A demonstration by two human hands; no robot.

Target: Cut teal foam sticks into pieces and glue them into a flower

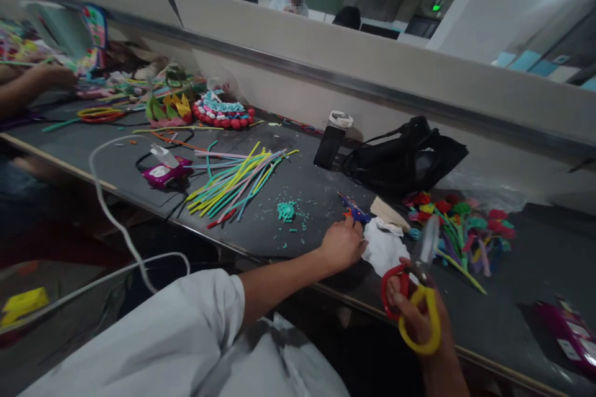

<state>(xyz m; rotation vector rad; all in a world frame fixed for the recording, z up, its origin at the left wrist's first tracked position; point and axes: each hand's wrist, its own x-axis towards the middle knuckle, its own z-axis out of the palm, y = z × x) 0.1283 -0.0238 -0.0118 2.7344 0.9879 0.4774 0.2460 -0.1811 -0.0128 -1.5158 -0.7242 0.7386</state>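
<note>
My right hand (pixel 421 319) grips a pair of scissors (pixel 431 310) with one red and one yellow handle loop, its blades pointing up and away from me. Low over the table, my left hand (pixel 342 243) has its fingers curled, and whatever they hold, if anything, is hidden. Just beyond those fingers lies a blue glue gun (pixel 354 209), and crumpled white tissue (pixel 384 248) is beside them on the right. Short cut teal pieces (pixel 286 211) form a small heap left of my left hand. Farther left is a bundle of coloured pipe cleaners (pixel 242 183).
Pipe-cleaner flowers (pixel 465 229) lie right of the tissue. A black bag (pixel 405 158) and a dark phone-like slab (pixel 329 146) stand near the wall. A purple box (pixel 162 173) with a white plug sits left. Another person's hand (pixel 53 77) works at far left. A white cable (pixel 116 223) hangs over the edge.
</note>
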